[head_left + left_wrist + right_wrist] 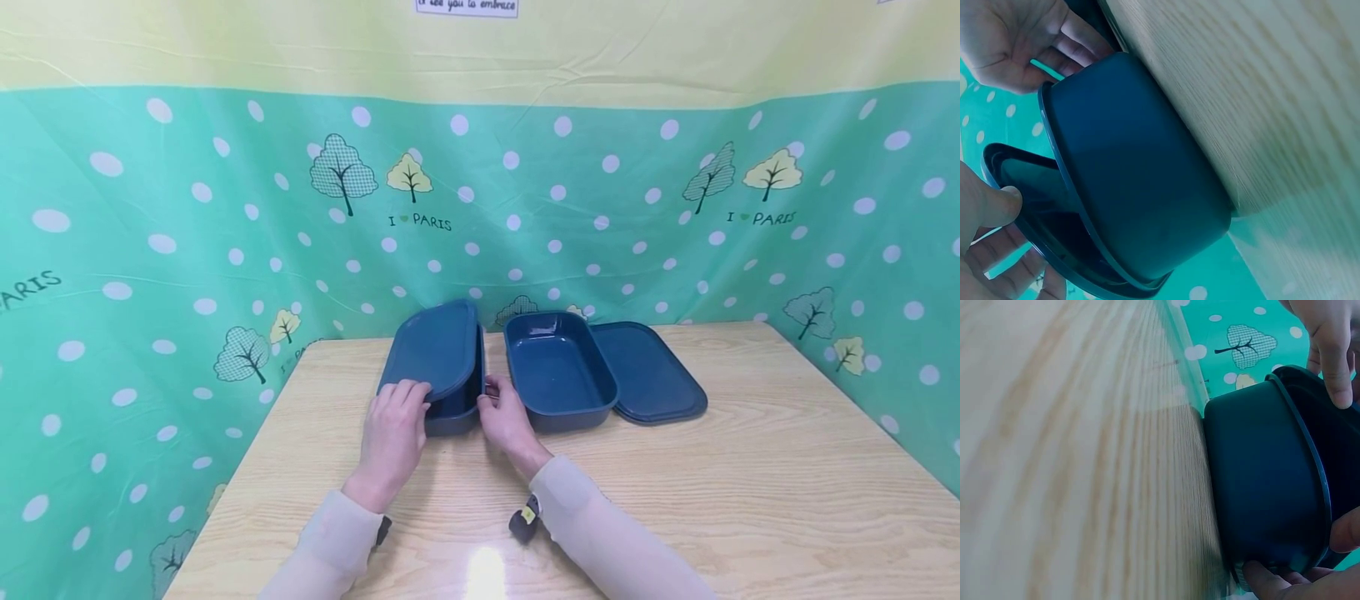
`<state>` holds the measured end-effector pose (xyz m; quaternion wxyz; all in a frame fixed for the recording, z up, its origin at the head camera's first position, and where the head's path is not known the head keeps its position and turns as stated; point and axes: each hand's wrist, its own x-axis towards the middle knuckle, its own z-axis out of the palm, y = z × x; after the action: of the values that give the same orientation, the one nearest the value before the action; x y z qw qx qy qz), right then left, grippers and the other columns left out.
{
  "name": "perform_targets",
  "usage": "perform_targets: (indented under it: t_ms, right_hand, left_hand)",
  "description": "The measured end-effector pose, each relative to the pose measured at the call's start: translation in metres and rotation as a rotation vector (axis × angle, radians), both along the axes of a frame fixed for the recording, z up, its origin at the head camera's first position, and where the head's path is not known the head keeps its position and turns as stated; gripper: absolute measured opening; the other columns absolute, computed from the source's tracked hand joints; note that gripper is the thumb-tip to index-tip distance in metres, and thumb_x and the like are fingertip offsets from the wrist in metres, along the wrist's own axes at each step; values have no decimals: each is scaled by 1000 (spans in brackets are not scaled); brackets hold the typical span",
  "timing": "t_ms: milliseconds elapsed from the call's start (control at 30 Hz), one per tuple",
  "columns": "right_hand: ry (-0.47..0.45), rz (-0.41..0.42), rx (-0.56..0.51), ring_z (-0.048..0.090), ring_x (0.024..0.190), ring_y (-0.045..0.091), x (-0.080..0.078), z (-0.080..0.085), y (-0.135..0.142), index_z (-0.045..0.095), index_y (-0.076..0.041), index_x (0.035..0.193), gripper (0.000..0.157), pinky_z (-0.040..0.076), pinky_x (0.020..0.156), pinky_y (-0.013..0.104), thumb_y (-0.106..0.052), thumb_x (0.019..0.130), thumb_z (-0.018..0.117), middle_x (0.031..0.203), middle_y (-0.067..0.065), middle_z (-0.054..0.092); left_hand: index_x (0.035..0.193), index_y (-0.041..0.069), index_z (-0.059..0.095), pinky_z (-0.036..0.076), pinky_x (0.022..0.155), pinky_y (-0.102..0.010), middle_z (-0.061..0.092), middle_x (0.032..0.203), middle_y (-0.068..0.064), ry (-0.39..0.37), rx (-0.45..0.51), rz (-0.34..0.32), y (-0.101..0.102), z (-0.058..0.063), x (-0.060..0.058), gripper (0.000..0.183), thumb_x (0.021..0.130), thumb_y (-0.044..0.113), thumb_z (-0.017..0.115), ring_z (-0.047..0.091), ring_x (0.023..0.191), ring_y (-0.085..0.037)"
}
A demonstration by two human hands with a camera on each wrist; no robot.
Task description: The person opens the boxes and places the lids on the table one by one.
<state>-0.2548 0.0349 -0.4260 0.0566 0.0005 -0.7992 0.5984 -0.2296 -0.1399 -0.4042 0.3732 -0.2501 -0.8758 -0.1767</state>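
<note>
A dark blue rectangular food container (pixel 453 425) stands at the back left of the table, its matching lid (pixel 433 346) lying tilted and askew over it. The lid's near edge is pinched by my left hand (pixel 393 429), thumb on top in the left wrist view (pixel 1004 206). Between lid and rim a gap shows at the near right side. With my right hand (pixel 512 421) I hold the container's right wall, thumb at the rim and fingers along the outside in the right wrist view. The container's inside is mostly hidden by the lid.
Just right of my right hand stands a second, uncovered blue container (pixel 562 371). Another blue lid (pixel 652 371) lies beside it, partly behind its right wall. A green dotted cloth (pixel 600 250) hangs behind the wooden table (pixel 750 467).
</note>
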Motion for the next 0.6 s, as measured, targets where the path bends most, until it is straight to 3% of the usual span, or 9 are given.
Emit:
perform_targets:
  t_ms: [600]
  right_hand:
    - [-2, -5, -5, 50, 110, 25, 0, -1, 0, 40, 1, 128, 39, 41, 93, 38, -8, 91, 45, 120, 16, 50]
  left_hand:
    - [103, 6, 60, 42, 70, -37, 58, 99, -6, -2, 38, 11, -2, 2, -1, 20, 83, 5, 61, 51, 87, -26]
